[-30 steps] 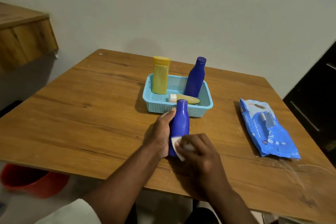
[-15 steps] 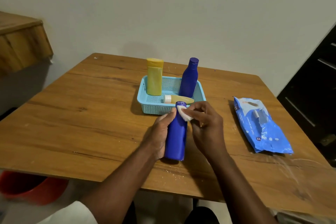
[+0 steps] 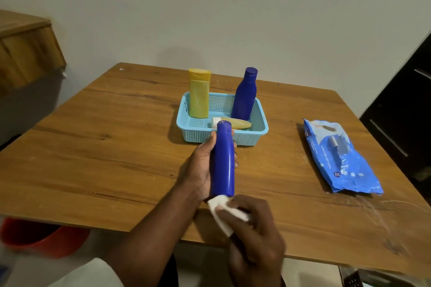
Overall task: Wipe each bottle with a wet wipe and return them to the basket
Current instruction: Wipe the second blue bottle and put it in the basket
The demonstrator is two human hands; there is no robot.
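A tall blue plastic bottle (image 3: 222, 161) is gripped by the left hand (image 3: 200, 170), fingers curled round its body; it is held just above the wooden surface (image 3: 116, 147), cap end towards the light-blue perforated plastic basket (image 3: 184, 123). A crumpled white wet wipe (image 3: 224, 214) is pinched by the right hand (image 3: 254, 237) and is pressed against the bottle's base, close to the near edge of the surface. Inside the basket, a yellow flip-cap bottle (image 3: 199, 93) and a second blue bottle (image 3: 245, 95) stand upright, and a small yellow tube with a white cap (image 3: 233, 123) lies flat at the front wall. A blue wet-wipe packet (image 3: 340, 158) is placed well apart, near the right edge. Bare surface is seen left of the basket and between basket and packet. A red bucket (image 3: 39, 235) is partly seen below the near-left edge.
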